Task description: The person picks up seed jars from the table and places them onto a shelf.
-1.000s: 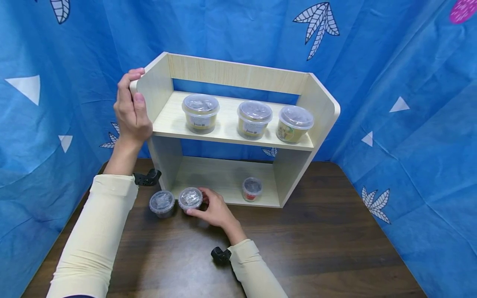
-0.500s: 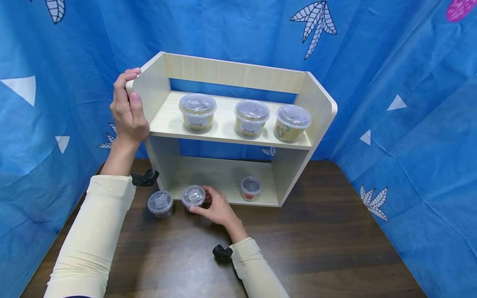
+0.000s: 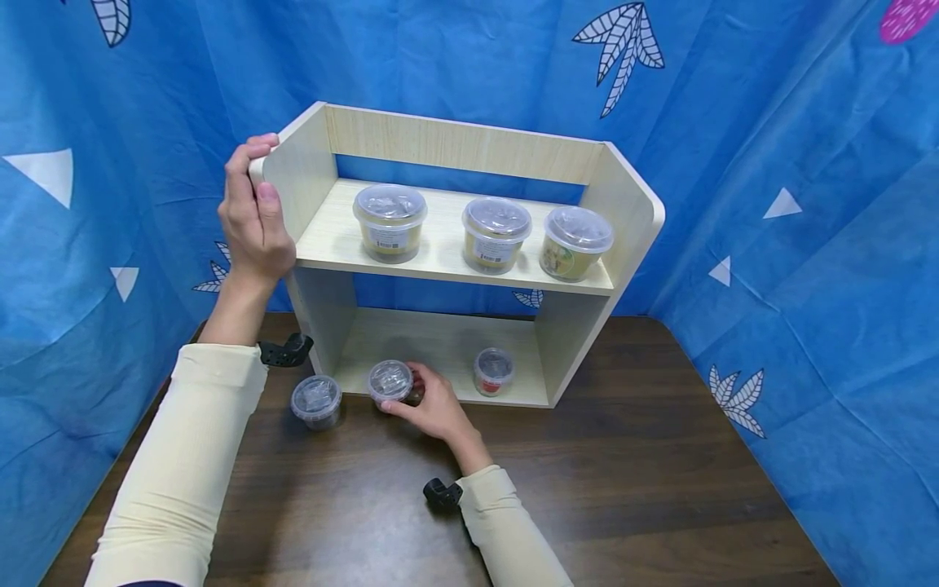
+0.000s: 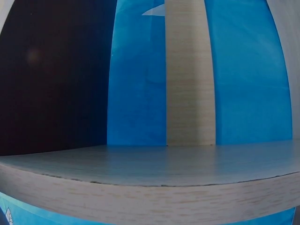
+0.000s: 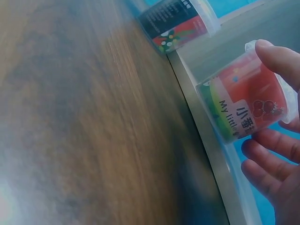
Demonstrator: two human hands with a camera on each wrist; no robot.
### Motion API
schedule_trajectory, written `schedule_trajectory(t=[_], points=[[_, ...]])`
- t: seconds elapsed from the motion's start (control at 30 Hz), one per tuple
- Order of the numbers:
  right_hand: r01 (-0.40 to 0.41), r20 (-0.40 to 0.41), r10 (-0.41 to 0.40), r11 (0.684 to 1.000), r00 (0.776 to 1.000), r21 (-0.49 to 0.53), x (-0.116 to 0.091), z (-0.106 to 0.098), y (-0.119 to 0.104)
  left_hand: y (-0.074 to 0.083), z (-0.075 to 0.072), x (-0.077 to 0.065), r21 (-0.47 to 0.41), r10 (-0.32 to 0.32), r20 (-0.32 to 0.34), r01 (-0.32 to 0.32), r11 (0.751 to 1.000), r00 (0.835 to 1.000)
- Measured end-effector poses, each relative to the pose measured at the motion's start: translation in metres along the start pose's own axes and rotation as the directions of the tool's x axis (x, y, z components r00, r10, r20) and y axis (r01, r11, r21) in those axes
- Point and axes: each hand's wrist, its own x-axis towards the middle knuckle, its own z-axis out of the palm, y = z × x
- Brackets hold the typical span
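Note:
My left hand [image 3: 253, 216] grips the front edge of the left side panel of a pale wooden two-tier shelf [image 3: 469, 281], thumb on the near side. In the left wrist view only the shelf's side panel [image 4: 154, 201] shows, not the hand. My right hand [image 3: 440, 403] pinches a small clear lidded cup [image 3: 390, 381] between thumb and fingers, over the front edge of the lower tier. In the right wrist view this cup [image 5: 243, 96] has a red and green label and sits tilted in the fingers. Left of it, a similar dark-labelled cup [image 3: 316, 402] stands on the table.
Another small cup [image 3: 494, 371] stands on the lower tier at right. On the upper tier stand three larger lidded tubs, at left [image 3: 390, 224], middle [image 3: 496, 236] and right [image 3: 576, 243]. A brown table [image 3: 623, 489] lies below; a blue curtain [image 3: 469, 49] hangs behind.
My right hand has moved the cup rightward and slightly back, from beside the dark-labelled cup to the lower tier's front edge. The left hand keeps its grip on the shelf.

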Motion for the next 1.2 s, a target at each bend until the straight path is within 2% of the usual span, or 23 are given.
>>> schedule_trajectory(t=[0.13, 0.5, 0.77, 1.03, 1.2], points=[[-0.021, -0.010, 0.021, 1.000, 1.000, -0.009, 0.000, -0.002, 0.003, -0.001, 0.000, 0.000, 0.002, 0.004, -0.002, -0.004, 1.000, 1.000], [-0.049, -0.106, 0.046, 0.999, 0.993, -0.021, 0.002, -0.007, 0.010, 0.002, 0.001, 0.001, -0.009, 0.008, -0.005, -0.008, 1.000, 1.000], [-0.074, -0.128, 0.070, 0.997, 0.989, -0.021, 0.003, -0.010, 0.012, 0.005, 0.001, 0.001, -0.011, 0.007, -0.007, -0.007, 1.000, 1.000], [-0.072, -0.149, 0.065, 0.997, 0.987, -0.039, 0.003, -0.014, 0.015, -0.007, 0.000, 0.000, -0.002, 0.005, -0.004, -0.005, 1.000, 1.000], [-0.086, -0.157, 0.077, 0.995, 0.985, -0.048, 0.004, -0.016, 0.017, -0.008, 0.000, 0.000, -0.004, 0.008, -0.001, -0.008, 1.000, 1.000]])
